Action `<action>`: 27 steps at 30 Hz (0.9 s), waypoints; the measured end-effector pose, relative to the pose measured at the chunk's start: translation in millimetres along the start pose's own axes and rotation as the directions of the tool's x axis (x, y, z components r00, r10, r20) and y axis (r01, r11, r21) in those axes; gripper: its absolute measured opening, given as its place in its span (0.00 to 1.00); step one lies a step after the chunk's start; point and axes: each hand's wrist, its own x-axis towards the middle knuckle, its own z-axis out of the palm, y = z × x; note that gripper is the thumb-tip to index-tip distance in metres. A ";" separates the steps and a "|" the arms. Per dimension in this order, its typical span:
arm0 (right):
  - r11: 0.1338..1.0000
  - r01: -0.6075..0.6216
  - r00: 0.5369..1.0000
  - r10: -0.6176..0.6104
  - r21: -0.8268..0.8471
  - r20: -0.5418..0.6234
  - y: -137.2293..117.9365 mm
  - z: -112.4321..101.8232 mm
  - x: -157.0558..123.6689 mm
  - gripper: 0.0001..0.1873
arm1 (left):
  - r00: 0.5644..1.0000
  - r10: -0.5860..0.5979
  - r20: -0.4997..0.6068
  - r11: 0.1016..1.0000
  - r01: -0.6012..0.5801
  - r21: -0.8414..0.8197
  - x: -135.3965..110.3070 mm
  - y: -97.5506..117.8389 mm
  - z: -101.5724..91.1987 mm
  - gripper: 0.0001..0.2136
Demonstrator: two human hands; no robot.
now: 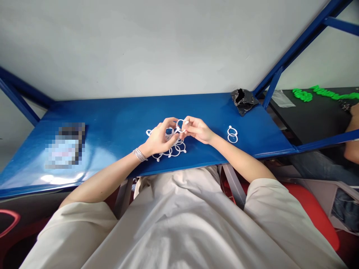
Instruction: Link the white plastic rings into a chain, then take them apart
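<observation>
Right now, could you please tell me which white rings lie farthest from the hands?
The overlapping pair on the blue table, right of the right hand; the other rings are by the left hand.

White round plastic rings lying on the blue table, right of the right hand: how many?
2: the farther white ring and the nearer white ring, touching or overlapping, both right of the right hand. Any stacked exactly underneath would be hidden.
</observation>
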 end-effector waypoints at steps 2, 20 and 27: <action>0.995 0.015 1.000 -0.013 -0.099 0.018 1.5 0.8 -1.1 0.25 | 0.999 0.017 -0.033 1.000 -0.017 0.010 -0.7 0.1 0.8 0.26; 0.879 0.220 0.965 -0.259 -0.423 -0.038 4.2 4.8 -7.3 0.24 | 0.996 0.092 0.018 0.995 -0.093 0.037 1.6 8.5 -2.0 0.13; 0.800 0.230 0.951 -0.305 -0.555 -0.046 9.2 4.6 -9.0 0.22 | 0.997 0.071 0.037 0.997 -0.071 0.017 1.9 7.7 -1.6 0.13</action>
